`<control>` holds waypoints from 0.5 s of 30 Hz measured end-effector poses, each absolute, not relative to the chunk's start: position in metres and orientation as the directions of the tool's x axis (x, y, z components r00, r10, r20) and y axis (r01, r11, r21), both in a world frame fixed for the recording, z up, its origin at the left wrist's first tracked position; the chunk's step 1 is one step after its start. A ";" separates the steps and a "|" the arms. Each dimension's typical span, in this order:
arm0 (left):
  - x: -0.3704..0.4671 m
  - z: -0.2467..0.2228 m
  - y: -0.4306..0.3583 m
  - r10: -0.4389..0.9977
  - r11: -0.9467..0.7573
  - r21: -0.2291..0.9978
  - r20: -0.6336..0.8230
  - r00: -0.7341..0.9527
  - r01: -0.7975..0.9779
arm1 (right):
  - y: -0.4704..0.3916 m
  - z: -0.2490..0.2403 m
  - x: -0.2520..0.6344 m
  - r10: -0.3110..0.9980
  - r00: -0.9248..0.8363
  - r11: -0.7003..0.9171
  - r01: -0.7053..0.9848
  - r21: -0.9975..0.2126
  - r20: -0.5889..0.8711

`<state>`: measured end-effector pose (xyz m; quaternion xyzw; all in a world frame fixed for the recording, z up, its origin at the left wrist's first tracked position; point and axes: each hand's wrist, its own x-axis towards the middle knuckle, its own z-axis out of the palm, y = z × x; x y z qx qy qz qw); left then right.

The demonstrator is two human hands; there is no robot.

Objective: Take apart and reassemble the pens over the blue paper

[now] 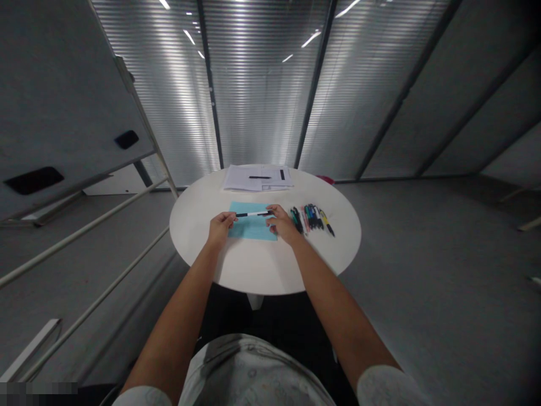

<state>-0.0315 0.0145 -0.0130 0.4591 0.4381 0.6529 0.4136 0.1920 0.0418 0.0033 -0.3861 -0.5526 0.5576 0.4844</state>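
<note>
A slim pen (256,213), white along the middle with dark ends, spans over a blue sheet (249,230). By the sheet's left edge, the left hand (220,227) pinches one end; by its right edge, the right hand's (282,224) fingers grasp the other.

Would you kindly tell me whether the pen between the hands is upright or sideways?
Sideways: the pen runs nearly level from the left hand to the right hand, over the blue sheet.
</note>
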 end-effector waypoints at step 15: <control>-0.031 -0.012 0.013 0.936 -0.298 0.948 0.268 -0.228 -0.111 | 0.043 -0.001 0.189 0.943 -0.331 0.001 -0.105 -0.994 0.036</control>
